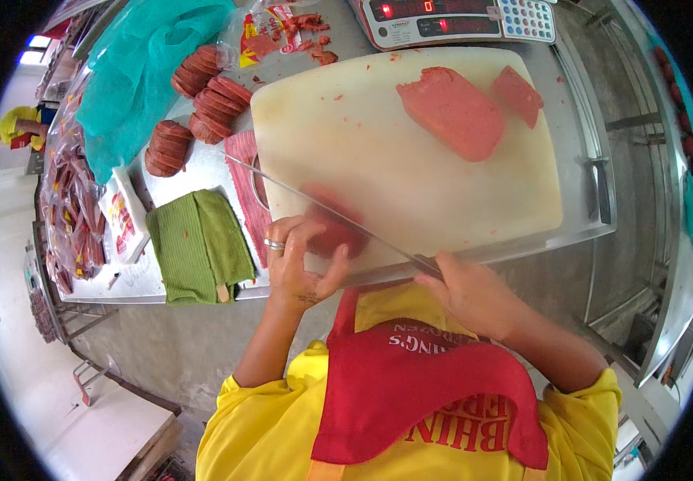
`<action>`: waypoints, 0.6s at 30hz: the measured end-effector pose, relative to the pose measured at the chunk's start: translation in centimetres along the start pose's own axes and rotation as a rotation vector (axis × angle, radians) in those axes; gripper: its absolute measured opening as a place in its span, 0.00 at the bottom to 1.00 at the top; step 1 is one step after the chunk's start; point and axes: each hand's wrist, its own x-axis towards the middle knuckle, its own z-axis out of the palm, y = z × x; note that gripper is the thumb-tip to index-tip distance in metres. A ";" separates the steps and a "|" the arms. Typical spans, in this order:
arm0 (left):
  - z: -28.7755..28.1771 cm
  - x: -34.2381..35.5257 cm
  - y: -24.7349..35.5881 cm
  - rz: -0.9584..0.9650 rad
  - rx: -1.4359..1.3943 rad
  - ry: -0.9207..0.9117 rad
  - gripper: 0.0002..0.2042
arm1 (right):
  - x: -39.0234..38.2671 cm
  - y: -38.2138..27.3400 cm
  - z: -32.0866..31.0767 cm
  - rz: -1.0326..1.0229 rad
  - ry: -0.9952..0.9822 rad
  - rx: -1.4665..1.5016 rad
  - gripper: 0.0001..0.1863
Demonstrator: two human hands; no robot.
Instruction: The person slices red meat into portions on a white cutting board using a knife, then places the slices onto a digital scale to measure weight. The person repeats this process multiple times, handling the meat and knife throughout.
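Observation:
My left hand [292,258], with a ring on one finger, is curled against a piece of red processed meat [338,235] at the near left of the white cutting board [378,172]. In my right hand [474,295] is the handle of a long knife [297,194]. Its blade slants across the meat toward the far left, and the tip reaches past the board's edge. Haze over that corner blurs the meat, so I cannot tell how deep the blade is. Farther right on the board lie a large pink meat loaf [452,114] and a smaller pink chunk [517,96].
Sliced meat stacks [216,108] stand left of the board. Around them are a green folded cloth [202,247], a red cloth [244,152], a teal plastic sheet [142,72], bagged meat [74,200] and a white packet [124,216]. A scale [442,22] stands beyond the board.

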 end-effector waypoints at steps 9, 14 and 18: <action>-0.2 -0.7 -0.1 -0.029 0.016 -0.027 0.19 | -10.0 -1.0 -6.1 0.282 -0.261 -0.182 0.23; -0.2 -0.7 -0.6 -0.013 -0.025 -0.019 0.18 | -5.7 0.3 -2.5 0.156 -0.172 -0.084 0.22; -0.4 -0.7 -0.5 -0.012 -0.021 -0.019 0.18 | 0.9 0.7 2.2 -0.077 0.003 -0.082 0.20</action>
